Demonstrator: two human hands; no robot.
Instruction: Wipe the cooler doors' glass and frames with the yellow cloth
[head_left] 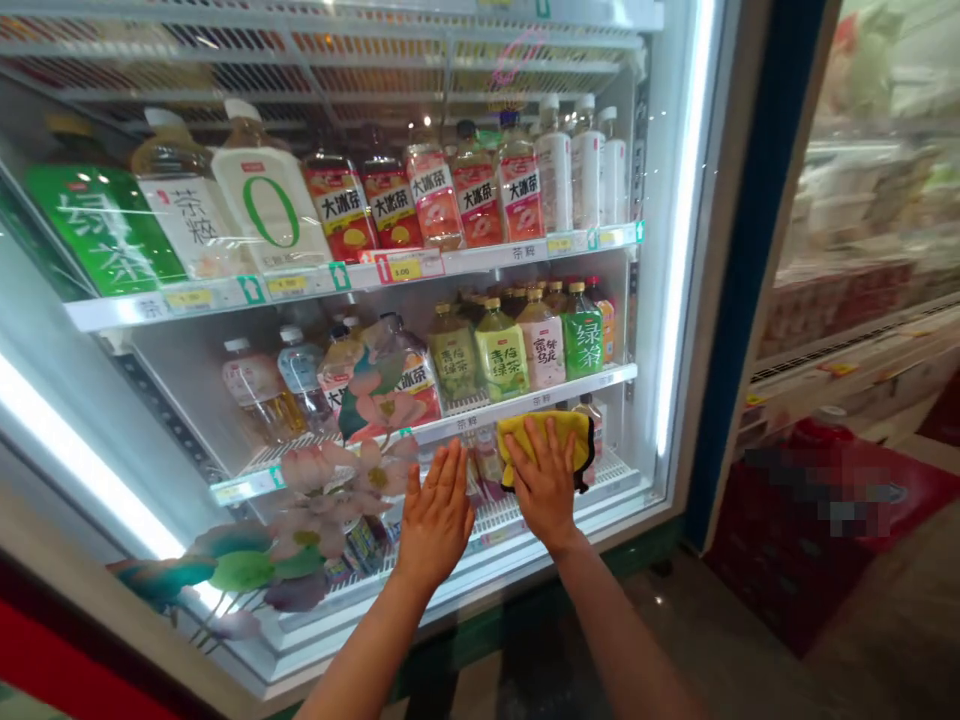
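Note:
A yellow cloth (582,436) with a dark edge lies against the glass door of a lit drinks cooler. My right hand (546,482) presses it to the glass, fingers spread over it. To the left of the cloth, my left hand (437,515) rests flat at the glass with its fingers stretched out; no object shows in it. Behind the glass, near both hands, runs the lower shelf edge (510,408). Pink lotus flowers (307,500) are printed on the door's lower left.
Bottled teas (501,350) stand in rows on the cooler shelves. Bright light strips line both sides, one being the right strip (684,220). A red box (795,540) stands on the floor to the right, beside an open chilled display (870,250).

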